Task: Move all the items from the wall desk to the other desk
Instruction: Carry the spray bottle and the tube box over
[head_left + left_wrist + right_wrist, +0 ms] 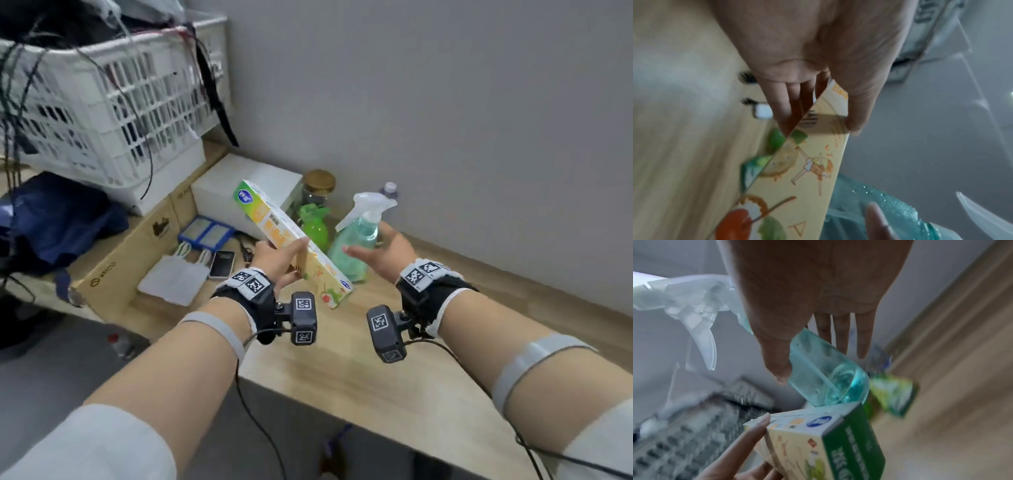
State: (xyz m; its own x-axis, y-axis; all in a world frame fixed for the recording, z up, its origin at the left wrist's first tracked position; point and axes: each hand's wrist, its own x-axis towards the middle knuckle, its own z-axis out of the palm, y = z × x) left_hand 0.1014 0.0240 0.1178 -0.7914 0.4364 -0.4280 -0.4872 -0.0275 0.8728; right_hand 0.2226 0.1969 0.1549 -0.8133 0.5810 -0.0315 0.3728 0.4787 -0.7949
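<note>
Left of the left grip: a white basket (113, 102) sits stacked on a cardboard box (137, 246), with a blue-framed item (205, 233), a white pouch (174, 275) and a phone (222, 263) lying flat on the surface (342, 359).

Left hand (277, 260): the grip holds a long yellow carton (294, 240), thumb on one face and fingers behind, near the carton's lower half. The carton is lifted clear of the surface and tilted, its far end rising away from the grip. Risk, in my judgement: the long free end could swing as the hand turns and strike the green bottle (313, 222) or the jar (318, 188) just beyond it, toppling either one.

Right hand (383, 253): the grip is wide, fingers straight, spread beside the spray bottle (356, 236). The wrist view shows the thumb against the bottle body with the fingers on its far side, not yet wrapped round. The bottle stands just right of the carton and holds liquid. Risk: the body looks smooth, so a loose closure could let it slip; squeezing the trigger (705, 345) could discharge spray. A small capped bottle (389, 190) stands behind, near the wall, and could be knocked.
</note>
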